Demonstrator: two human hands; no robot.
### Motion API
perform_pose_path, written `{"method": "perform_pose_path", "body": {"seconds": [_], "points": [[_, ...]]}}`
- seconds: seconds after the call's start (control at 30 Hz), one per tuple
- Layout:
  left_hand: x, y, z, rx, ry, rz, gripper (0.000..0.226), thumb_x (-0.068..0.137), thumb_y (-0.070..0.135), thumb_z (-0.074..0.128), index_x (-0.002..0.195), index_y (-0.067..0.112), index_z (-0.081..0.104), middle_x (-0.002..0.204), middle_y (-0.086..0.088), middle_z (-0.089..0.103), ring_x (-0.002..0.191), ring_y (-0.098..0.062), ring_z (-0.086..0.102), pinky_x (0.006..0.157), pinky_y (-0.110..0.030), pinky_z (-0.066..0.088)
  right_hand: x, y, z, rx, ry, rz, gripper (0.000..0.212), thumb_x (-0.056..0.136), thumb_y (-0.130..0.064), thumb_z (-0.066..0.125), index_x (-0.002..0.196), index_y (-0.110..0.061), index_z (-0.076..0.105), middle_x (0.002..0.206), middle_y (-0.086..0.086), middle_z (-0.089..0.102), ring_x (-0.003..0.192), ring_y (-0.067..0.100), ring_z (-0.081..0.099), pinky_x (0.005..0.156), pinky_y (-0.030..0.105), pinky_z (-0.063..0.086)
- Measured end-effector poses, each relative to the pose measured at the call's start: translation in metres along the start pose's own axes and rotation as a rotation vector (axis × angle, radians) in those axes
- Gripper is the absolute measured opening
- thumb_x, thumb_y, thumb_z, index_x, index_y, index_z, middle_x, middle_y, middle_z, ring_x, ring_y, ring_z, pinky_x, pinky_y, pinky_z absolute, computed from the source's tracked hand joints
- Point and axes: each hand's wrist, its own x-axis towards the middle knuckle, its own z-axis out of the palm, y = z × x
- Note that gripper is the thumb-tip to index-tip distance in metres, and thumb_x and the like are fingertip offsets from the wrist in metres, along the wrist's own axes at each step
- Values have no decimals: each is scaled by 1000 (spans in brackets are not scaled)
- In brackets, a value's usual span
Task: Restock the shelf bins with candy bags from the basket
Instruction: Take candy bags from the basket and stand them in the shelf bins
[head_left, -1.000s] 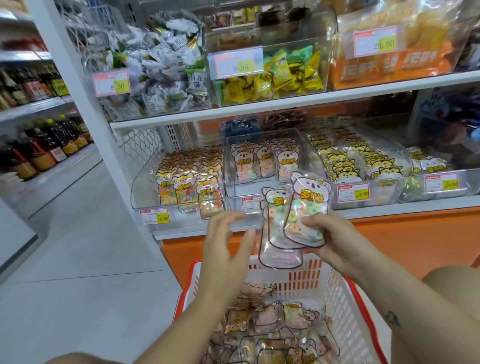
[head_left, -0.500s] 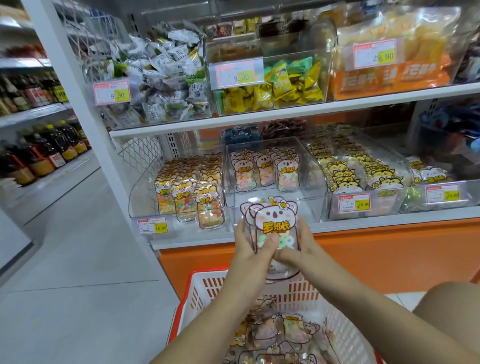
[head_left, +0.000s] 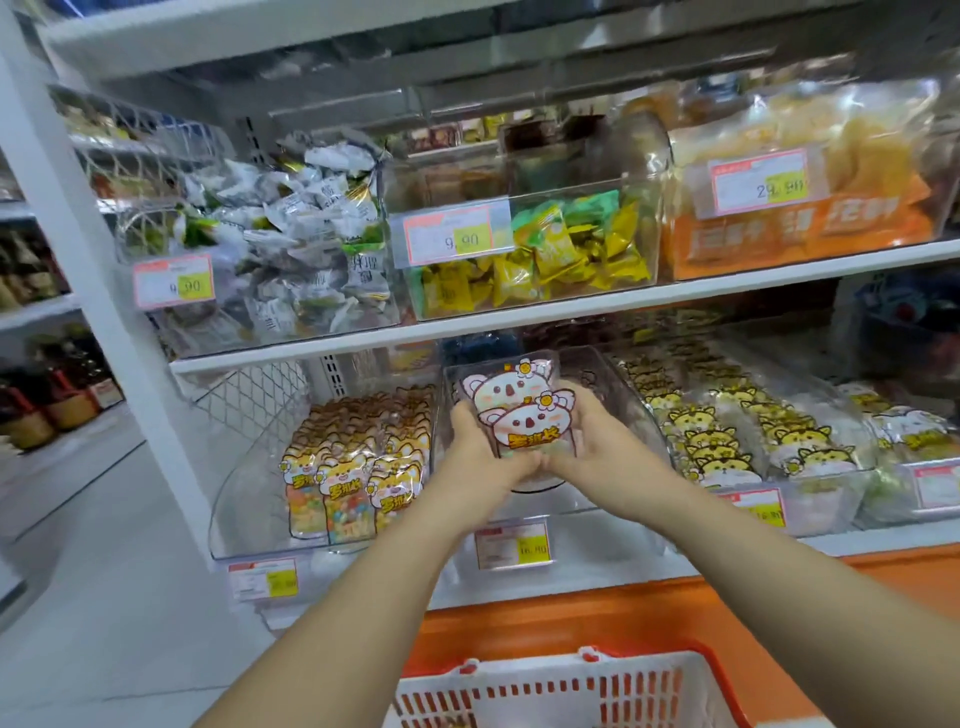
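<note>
1. Candy bags — two koala-printed packs stacked together, seen from the head camera — are held upright over the clear middle bin on the lower shelf. They are gripped from both sides: the left hand and right hand are curled round the lower edges, fingertips nearly meeting underneath.
2. The placing step is judged to be in hand. Next, the packs would need to be lowered into the bin, stood facing forward and released.
3. Of the basket only the near wall and rim are shown — its contents are cut off. Whatever lies in the middle bin is hidden behind hands and packs, and the price tag is too blurred to be read.
</note>
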Motion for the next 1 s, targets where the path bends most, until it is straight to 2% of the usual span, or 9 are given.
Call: {"method": "perform_pose_path", "body": {"seconds": [0.17,0.27,0.43,0.5,0.57,0.7,0.8,0.93,1.0], "points": [[49,-30,13,89,52,-92,79,75,18,84,133,18,31,124,4,55,109,-13,53,94,-26,46,51,43,16,-214,24,118,62,67,-37,68,125,-23,55,118,-1,67,115,21,59,100,40,49],[83,-54,22,86,83,-128,91,57,25,83,133,22,32,128,-2,60,113,-20,61,99,-45,53,81,67,24,-301,20,200,46,70,-23,65,116,-22,62,110,1,70,107,24,63,93,37,53],[122,-81,33,115,93,-150,74,69,15,77,130,24,36,119,2,61,111,-19,59,97,-37,52,112,91,33,-245,-21,213,31,74,-9,59,103,-17,68,102,4,72,99,24,66,83,32,54],[138,-90,39,92,70,-118,69,62,17,74,127,21,50,117,2,67,112,-21,64,97,-39,54,119,97,31,-212,-19,245,17,75,-7,57,83,-21,63,97,4,73,96,25,67,81,31,53],[159,-113,46,62,44,-102,75,52,20,75,125,21,58,116,3,72,112,-20,67,99,-44,54,122,103,30,-198,-32,282,26,79,-2,61,74,-26,52,99,4,71,96,22,65,81,28,50],[158,-107,53,75,96,-189,83,64,16,86,134,25,42,131,1,62,120,-22,59,106,-45,48,122,115,30,-193,-16,323,30,81,-12,66,109,-14,56,99,6,62,92,24,58,76,29,44],[153,-99,56,171,140,-288,95,71,30,85,146,17,28,145,-5,44,130,-29,47,112,-42,40,122,115,28,-241,37,326,35,85,-15,69,114,-7,50,97,8,58,91,25,55,73,27,40],[152,-100,53,175,32,-345,59,87,24,75,136,18,43,131,-5,62,118,-29,59,104,-41,48,118,115,23,-389,-4,376,33,86,-21,67,109,-12,46,101,4,58,103,28,61,84,32,50],[151,-96,53,226,12,-346,55,90,26,70,136,16,42,126,-9,63,117,-35,60,99,-45,50,116,116,19,-492,-98,416,32,87,-24,65,111,-14,46,106,4,60,104,29,61,84,34,52]]}}
